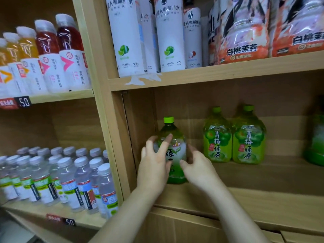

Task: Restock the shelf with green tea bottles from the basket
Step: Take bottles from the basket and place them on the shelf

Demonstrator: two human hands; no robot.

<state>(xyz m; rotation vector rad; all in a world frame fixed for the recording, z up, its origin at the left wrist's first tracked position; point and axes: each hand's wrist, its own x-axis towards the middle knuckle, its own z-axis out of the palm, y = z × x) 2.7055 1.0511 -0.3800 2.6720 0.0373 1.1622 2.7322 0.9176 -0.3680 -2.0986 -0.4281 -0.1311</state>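
A large green tea bottle (172, 135) with a green cap stands upright at the left end of the lower wooden shelf (254, 181). My left hand (154, 165) lies against its front and left side with the fingers spread and nearly straight over the label. My right hand (198, 165) cups the bottle's right side, thumb in front and fingers curled behind it. Two green plum tea bottles (234, 137) stand side by side farther back on the same shelf, to the right. The basket is not in view.
Another green bottle (315, 141) shows blurred at the right edge. White drink bottles (149, 35) and orange packs (245, 32) fill the shelf above. The left bay holds red and orange drinks (47, 55) above and small water bottles (66, 178) below. A wooden upright (105, 120) divides the bays.
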